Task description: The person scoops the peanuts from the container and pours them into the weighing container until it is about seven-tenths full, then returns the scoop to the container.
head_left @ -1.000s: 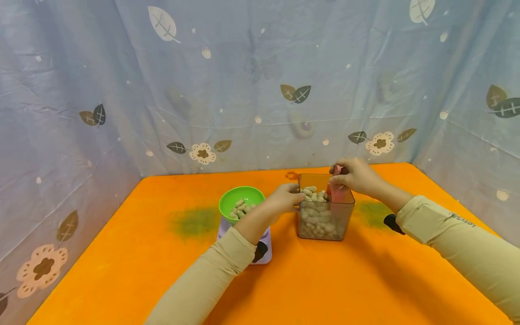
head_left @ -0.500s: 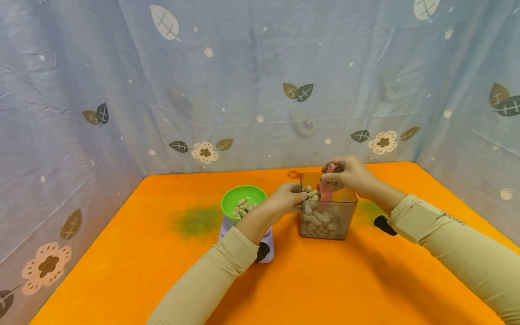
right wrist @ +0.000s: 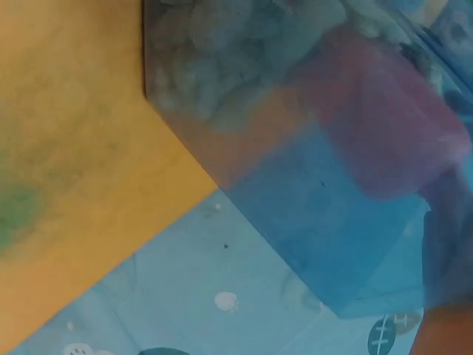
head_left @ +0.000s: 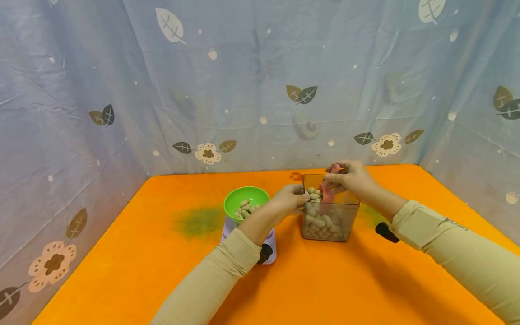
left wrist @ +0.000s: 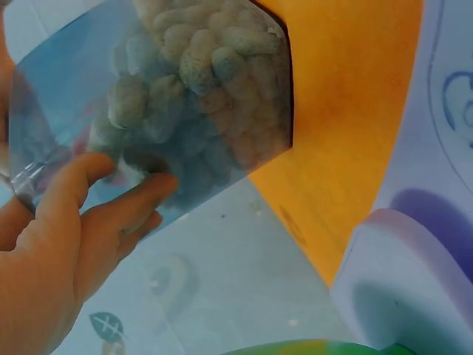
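Observation:
A clear, smoke-tinted square container [head_left: 351, 221] stands on the table, partly filled with peanuts in the shell [head_left: 322, 222]. My right hand [head_left: 352, 177] holds a pink scoop [head_left: 328, 194] by its handle over the container's right side. The scoop's head is down inside among the peanuts; through the wall in the right wrist view, the pink scoop [right wrist: 399, 126] looks tilted. At the left corner, my left hand [head_left: 287, 198] grips the container by its rim and side. Its fingers [left wrist: 137, 203] touch the outer wall in the left wrist view.
Left of the container, a green bowl [head_left: 233, 201] with several peanuts sits on a lilac kitchen scale [head_left: 270, 257], partly behind my left forearm. Orange cloth [head_left: 134, 253] covers the table. A patterned curtain [head_left: 252, 90] encloses the back and sides.
My right hand has moved the scoop leftward inside the container, from the right wall into the peanuts, and the peanuts have shifted. The left hand stays at the container. The head view drifts slightly.

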Motion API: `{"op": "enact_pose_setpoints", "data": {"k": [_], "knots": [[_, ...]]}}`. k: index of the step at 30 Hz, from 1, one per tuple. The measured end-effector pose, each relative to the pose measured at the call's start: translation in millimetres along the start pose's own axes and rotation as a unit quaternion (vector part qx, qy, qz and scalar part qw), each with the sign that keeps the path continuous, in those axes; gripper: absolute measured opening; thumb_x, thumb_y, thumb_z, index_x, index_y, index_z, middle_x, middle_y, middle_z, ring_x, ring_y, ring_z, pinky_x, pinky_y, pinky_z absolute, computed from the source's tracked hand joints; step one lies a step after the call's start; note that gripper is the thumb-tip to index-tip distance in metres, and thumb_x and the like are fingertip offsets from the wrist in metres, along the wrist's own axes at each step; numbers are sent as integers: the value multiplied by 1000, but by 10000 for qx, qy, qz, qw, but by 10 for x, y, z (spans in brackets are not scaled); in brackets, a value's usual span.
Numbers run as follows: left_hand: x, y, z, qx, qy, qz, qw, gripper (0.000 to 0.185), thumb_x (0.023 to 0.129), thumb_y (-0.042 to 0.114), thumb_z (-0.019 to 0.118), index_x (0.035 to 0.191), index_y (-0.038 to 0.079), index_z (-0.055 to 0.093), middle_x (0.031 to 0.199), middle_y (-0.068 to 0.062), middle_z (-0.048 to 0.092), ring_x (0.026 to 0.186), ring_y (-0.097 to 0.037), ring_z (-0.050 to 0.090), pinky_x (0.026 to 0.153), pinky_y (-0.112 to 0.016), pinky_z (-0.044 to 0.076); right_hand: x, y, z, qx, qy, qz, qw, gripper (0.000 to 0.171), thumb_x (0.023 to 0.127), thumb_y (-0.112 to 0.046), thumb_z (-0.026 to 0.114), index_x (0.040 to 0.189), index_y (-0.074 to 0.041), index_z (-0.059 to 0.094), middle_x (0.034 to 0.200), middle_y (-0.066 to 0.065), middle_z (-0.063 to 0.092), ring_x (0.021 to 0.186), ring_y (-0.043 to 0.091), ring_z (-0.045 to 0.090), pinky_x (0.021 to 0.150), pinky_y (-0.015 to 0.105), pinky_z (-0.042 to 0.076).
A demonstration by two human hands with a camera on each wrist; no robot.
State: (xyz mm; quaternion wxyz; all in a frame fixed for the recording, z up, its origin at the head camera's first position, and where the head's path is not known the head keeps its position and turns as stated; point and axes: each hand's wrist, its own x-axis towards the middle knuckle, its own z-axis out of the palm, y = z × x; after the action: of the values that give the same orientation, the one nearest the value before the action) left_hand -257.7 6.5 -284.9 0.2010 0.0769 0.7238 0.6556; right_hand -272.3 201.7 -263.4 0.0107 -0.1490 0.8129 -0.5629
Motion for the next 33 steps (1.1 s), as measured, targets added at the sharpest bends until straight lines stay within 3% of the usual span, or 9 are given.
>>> {"op": "enact_pose_setpoints", "data": {"k": [5, 10, 17, 21, 24, 27, 31, 33], "knots": [[6, -18, 21, -38, -22, 61, 10000, 48, 102, 1, 45, 146, -10, 31, 144, -25, 41, 131, -37, 43, 103, -46, 45, -46, 27, -62, 875, 121, 143, 9960, 32, 98, 3, 51, 124, 20, 42, 82, -1, 70, 71, 11, 70, 65, 28, 60], [4, -36, 30, -9, -29, -7, 10000, 48, 103, 3, 45, 147, -9, 31, 143, -24, 42, 130, -35, 45, 102, -44, 46, -54, 88, -91, 1241, -85, 357, 9916, 35, 100, 1, 49, 128, 19, 38, 84, 0, 70, 75, 12, 71, 68, 28, 60], [-8, -44, 34, -55, -35, 45, 10000, 48, 102, 3, 46, 147, -8, 31, 145, -24, 41, 132, -36, 43, 103, -46, 45, -107, 107, -126, 2188, 230, 562, 9739, 26, 99, 1, 49, 122, 11, 42, 78, 4, 71, 72, 12, 71, 62, 21, 58], [-4, -50, 32, -41, -23, 17, 10000, 49, 103, 4, 45, 148, -7, 29, 147, -24, 38, 133, -36, 41, 104, -46, 44, -129, 119, -163, 2499, 147, 696, 9657, 37, 100, 0, 49, 132, 13, 35, 83, 7, 71, 75, 13, 72, 67, 21, 58], [-4, -54, 23, -34, -23, -2, 10000, 50, 103, 5, 45, 149, -7, 29, 147, -23, 39, 133, -36, 42, 104, -46, 44, -146, 149, -213, 2865, 127, 846, 9543, 39, 100, -2, 49, 133, 9, 33, 85, 9, 70, 77, 15, 72, 69, 21, 58], [-18, -48, 8, 30, -54, 23, 10000, 50, 103, 6, 45, 149, -6, 28, 149, -23, 36, 134, -36, 40, 104, -45, 44, -165, 182, -275, 3305, 80, 902, 9394, 29, 100, -2, 49, 125, 7, 37, 84, 12, 70, 77, 17, 72, 69, 22, 59], [-30, -28, -8, 15, -82, 73, 9999, 50, 103, 6, 45, 149, -6, 28, 150, -23, 35, 135, -36, 39, 105, -45, 43, -216, 228, -352, 4075, 10, 885, 9089, 7, 99, 0, 48, 104, 5, 51, 84, 16, 70, 77, 21, 72, 71, 26, 59], [-28, -22, -9, -42, -85, 69, 9999, 50, 103, 5, 45, 149, -5, 29, 149, -23, 36, 134, -36, 40, 105, -44, 44, -249, 258, -379, 4365, -24, 854, 8956, 12, 99, 1, 48, 97, 4, 59, 85, 17, 71, 79, 22, 72, 73, 28, 59]]}}
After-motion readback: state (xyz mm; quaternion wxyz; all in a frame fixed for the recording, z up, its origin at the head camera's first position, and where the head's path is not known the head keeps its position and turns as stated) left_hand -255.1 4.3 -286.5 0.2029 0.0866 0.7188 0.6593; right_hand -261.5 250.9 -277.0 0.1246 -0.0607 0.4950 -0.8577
